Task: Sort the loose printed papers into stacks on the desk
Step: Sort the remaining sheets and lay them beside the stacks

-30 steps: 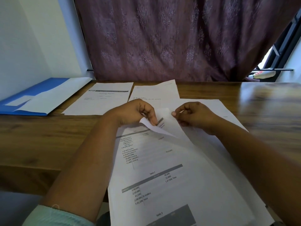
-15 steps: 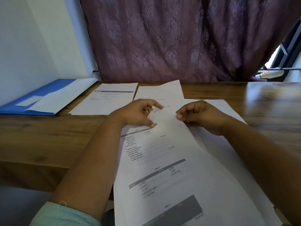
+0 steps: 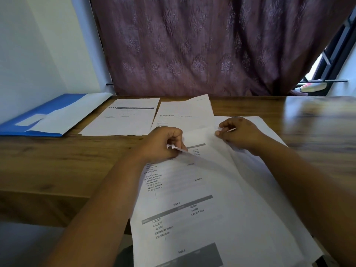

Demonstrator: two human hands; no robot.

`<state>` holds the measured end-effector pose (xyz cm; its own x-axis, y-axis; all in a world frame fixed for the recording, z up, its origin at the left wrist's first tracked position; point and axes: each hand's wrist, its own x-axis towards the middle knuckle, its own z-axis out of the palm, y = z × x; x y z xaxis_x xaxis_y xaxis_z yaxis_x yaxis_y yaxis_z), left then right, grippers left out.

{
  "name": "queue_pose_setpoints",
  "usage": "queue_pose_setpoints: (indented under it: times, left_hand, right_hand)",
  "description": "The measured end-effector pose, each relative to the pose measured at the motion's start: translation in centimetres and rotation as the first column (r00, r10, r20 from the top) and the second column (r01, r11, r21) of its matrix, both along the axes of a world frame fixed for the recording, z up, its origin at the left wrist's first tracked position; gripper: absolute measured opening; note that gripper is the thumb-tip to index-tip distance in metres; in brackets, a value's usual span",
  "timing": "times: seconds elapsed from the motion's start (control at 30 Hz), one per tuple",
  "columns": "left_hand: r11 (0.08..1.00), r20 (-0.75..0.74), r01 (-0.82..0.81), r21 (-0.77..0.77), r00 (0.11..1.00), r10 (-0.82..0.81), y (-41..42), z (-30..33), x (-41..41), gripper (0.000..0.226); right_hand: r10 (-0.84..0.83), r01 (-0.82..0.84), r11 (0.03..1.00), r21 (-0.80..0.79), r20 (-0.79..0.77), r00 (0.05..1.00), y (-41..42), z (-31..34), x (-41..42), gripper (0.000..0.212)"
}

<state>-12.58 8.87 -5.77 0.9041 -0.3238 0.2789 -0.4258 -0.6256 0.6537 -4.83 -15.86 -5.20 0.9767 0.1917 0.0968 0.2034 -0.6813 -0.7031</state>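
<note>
The left hand [image 3: 165, 145] has its grip pinched on a lifted corner of the top sheet [image 3: 202, 189]; the right hand [image 3: 238, 132], fingers curled, pinches that sheet's far edge. The sheet lies on the near pile, which overhangs the worktop [image 3: 57, 162], with two other papers [image 3: 125, 120] beyond.

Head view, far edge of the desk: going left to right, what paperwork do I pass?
blue folder with a white envelope lying on it → sheet with the dark header bar → sheet with bold typed lines, its near edge tucked under the papers the hands are working.
</note>
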Motion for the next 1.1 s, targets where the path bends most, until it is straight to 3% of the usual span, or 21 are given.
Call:
queue_pose_setpoints:
  times: [0.07,0.17,0.27,0.33,0.4,0.47,0.53,0.7,0.9,1.0,1.07,1.1]
  left_hand:
    - [1.000,0.001,-0.016,0.001,1.000,0.016,-0.1,0.0,0.0,0.030]
    - [0.995,-0.010,-0.090,0.046,0.996,0.091,-0.4,-0.1,0.1,0.030]
    - [0.993,-0.038,-0.114,0.045,0.993,0.115,-0.7,0.0,0.2,0.032]
    - [0.995,-0.032,-0.083,0.053,0.996,0.085,-0.8,0.1,0.2,0.027]
    - [0.995,-0.029,-0.077,0.063,0.996,0.079,-0.8,0.1,0.2,0.023]
    - [0.996,-0.020,-0.072,0.054,0.997,0.073,-0.8,0.1,0.3,0.028]
    - [0.997,0.011,-0.058,0.047,0.998,0.058,-1.0,0.1,0.3,0.037]
    - [0.995,0.074,-0.084,0.060,0.994,0.079,-1.0,-0.2,0.6,0.039]
    - [0.992,0.047,-0.091,0.087,0.995,0.087,-1.1,-0.1,0.5,0.036]
    - [0.993,0.056,-0.090,0.081,0.995,0.085,-1.0,-0.2,0.5,0.031]
    - [0.994,0.070,-0.093,0.051,0.994,0.089,-1.1,-0.1,0.3,0.036]
    - [0.994,0.057,-0.098,0.041,0.994,0.096,-1.2,0.0,0.1,0.041]
  right_hand:
    - [-0.036,0.036,0.995,0.097,-0.006,0.999,-0.3,0.0,0.2,0.032]
    - [-0.030,0.027,0.986,0.166,0.019,0.999,-0.2,0.3,0.0,0.011]
    - [0.009,-0.015,0.975,0.223,0.027,1.000,0.0,0.3,-0.2,0.015]
    - [0.064,-0.077,0.989,0.130,0.096,0.993,0.0,0.4,-0.3,0.017]
    - [0.153,-0.152,0.988,-0.018,0.114,0.982,0.1,0.3,-0.3,0.036]
    - [0.206,-0.192,0.969,-0.157,0.078,0.975,0.2,0.2,-0.5,0.049]
    - [0.212,-0.192,0.959,-0.211,0.081,0.974,0.1,0.0,-0.4,0.048]
    - [0.129,-0.139,0.990,0.031,0.224,0.966,0.1,0.3,-0.5,0.014]
    - [0.248,-0.284,0.954,0.096,0.281,0.927,0.2,1.3,-1.4,0.004]
    - [0.243,-0.280,0.950,0.140,0.232,0.942,0.5,1.4,-1.9,0.012]
    - [0.322,-0.322,0.872,0.368,0.063,0.945,0.5,2.0,-2.6,0.028]
    - [0.398,-0.309,0.787,0.535,-0.057,0.916,0.4,2.4,-2.9,0.042]
